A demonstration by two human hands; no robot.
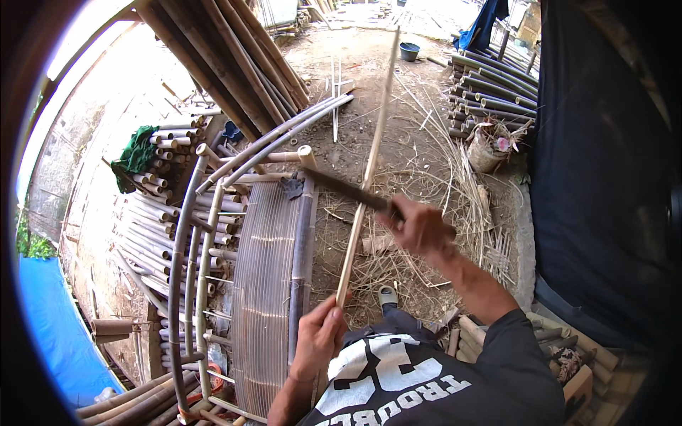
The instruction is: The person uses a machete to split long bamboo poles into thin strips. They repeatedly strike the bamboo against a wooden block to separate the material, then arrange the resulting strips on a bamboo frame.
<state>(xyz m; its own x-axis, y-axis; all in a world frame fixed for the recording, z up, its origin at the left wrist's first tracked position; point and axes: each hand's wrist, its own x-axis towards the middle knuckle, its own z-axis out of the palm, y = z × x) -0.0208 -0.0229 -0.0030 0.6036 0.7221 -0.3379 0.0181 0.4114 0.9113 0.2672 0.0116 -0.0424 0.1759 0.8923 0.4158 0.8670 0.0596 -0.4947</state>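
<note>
My left hand [320,335] is closed around the near end of a long, pale bamboo strip [376,145], which slants up and away toward the far ground. In my right hand [422,226] is the handle of a long knife [339,186] with a dark blade. The blade points left and crosses the strip around its middle; whether its edge bites into the strip I cannot tell. Left of my left hand stands a bamboo bench [264,277] with a slatted seat and a pole frame. A dark crumpled scrap [292,187] lies at the seat's far end.
Thick bamboo poles [213,60] lean at the far left. Cut bamboo lengths [150,231] are stacked beyond the bench, with another pile [494,89] at far right. Thin shavings [455,177] litter the dirt. A dark bucket [409,51] stands far off; a dark sheet [604,177] hangs right.
</note>
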